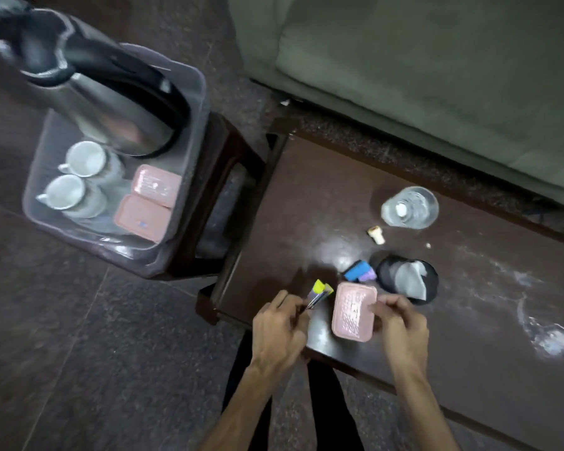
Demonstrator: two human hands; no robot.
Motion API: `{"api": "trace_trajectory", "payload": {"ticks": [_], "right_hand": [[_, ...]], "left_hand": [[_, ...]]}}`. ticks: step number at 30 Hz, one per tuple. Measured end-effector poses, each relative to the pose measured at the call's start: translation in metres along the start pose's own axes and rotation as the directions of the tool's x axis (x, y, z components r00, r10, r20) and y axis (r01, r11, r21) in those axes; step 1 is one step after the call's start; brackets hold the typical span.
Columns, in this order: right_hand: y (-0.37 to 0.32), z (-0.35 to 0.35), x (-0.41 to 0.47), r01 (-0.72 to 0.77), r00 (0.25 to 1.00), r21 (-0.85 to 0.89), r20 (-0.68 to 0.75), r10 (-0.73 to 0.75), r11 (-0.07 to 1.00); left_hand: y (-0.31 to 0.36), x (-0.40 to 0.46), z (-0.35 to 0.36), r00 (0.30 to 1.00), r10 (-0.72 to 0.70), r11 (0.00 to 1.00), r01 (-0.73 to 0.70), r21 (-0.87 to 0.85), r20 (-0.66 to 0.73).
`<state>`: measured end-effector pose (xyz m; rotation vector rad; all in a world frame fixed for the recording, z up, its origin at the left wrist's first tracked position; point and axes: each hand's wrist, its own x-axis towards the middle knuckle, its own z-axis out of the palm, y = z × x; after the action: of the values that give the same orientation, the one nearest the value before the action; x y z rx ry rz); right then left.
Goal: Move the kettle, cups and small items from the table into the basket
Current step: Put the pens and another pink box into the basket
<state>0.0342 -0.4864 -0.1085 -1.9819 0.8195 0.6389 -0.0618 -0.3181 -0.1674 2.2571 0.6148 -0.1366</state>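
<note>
A clear plastic basket (194,102) stands on a stool at the left. Inside it are a steel kettle (111,102) with a black handle, two white cups (85,157), (66,191) and two pink boxes (157,183), (142,217). On the dark table (306,196), my left hand (279,330) pinches a few small sticks with yellow tips (319,291). My right hand (401,323) grips the right edge of a third pink box (352,310). Blue and purple small items (360,271) lie just beyond it.
A black round holder with a white paper (407,279) sits right of the small items. A clear glass tumbler (411,206) and a small cream-coloured cap (376,234) lie farther back. A green sofa (437,60) runs behind the table. White smears mark the table's right side.
</note>
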Motion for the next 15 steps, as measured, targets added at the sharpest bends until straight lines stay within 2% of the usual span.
{"api": "trace_trajectory", "payload": {"ticks": [4, 8, 11, 15], "right_hand": [[-0.065, 0.067, -0.02, 0.16, 0.958, 0.143, 0.217, -0.188, 0.977], [-0.133, 0.131, -0.046, 0.247, 0.886, 0.227, 0.34, -0.315, 0.942], [-0.174, 0.181, -0.065, 0.259, 0.843, 0.299, 0.395, -0.366, 0.919], [-0.211, 0.248, -0.083, 0.286, 0.786, 0.28, 0.478, -0.392, 0.916]], "left_hand": [[-0.019, 0.003, -0.069, 0.947, -0.056, 0.988, 0.007, -0.153, -0.317], [-0.031, 0.022, -0.138, 0.804, -0.163, 0.966, 0.012, -0.258, -0.572], [-0.041, 0.042, -0.184, 0.694, -0.214, 0.958, 0.013, -0.285, -0.688], [-0.059, 0.069, -0.228, 0.631, -0.264, 0.952, 0.051, -0.3, -0.73]]}}
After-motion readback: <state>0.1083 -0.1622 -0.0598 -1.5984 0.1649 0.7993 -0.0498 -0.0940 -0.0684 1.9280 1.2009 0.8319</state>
